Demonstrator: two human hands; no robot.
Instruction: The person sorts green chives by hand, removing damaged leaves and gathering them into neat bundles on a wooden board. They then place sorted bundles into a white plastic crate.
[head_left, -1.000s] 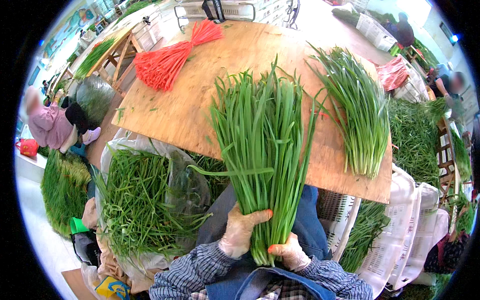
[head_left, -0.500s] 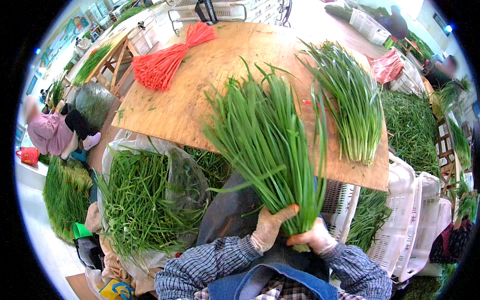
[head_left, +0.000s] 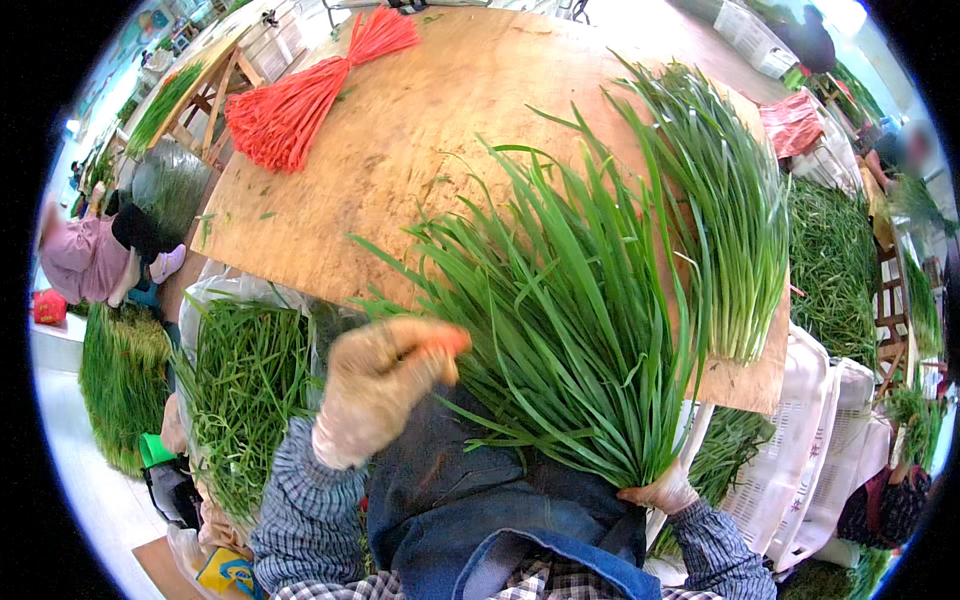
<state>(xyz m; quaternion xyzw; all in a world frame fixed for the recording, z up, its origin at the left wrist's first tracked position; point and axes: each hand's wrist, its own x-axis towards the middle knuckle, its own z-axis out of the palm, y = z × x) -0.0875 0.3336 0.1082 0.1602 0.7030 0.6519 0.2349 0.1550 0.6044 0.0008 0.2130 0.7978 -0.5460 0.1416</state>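
Observation:
My right hand (head_left: 668, 490), gloved, is closed around the lower end of a bunch of garlic chives (head_left: 590, 330). Green leaves fan up and to the left from this grip, over the near edge of a wooden table (head_left: 400, 140). Away from the stems, my left hand (head_left: 380, 385) is raised beside the leaves' left side, its fingers bent and smeared by motion. Orange covers a fingertip of that gloved hand; whether it pinches anything is unclear. Another bunch of chives (head_left: 745, 250) lies on the table's right side, pale stems toward me.
Red tie strips (head_left: 290, 115) lie bundled at the table's far left. A plastic-lined container of loose leaves (head_left: 245, 390) stands left of my lap. White crates (head_left: 785, 470) and heaped greens (head_left: 830, 270) are at the right. A person in pink (head_left: 85, 255) sits far left.
My left hand has let go of the bunch and moved left and up. The right hand has shifted right with the chives, whose leaves now spread wider. The view has tilted down.

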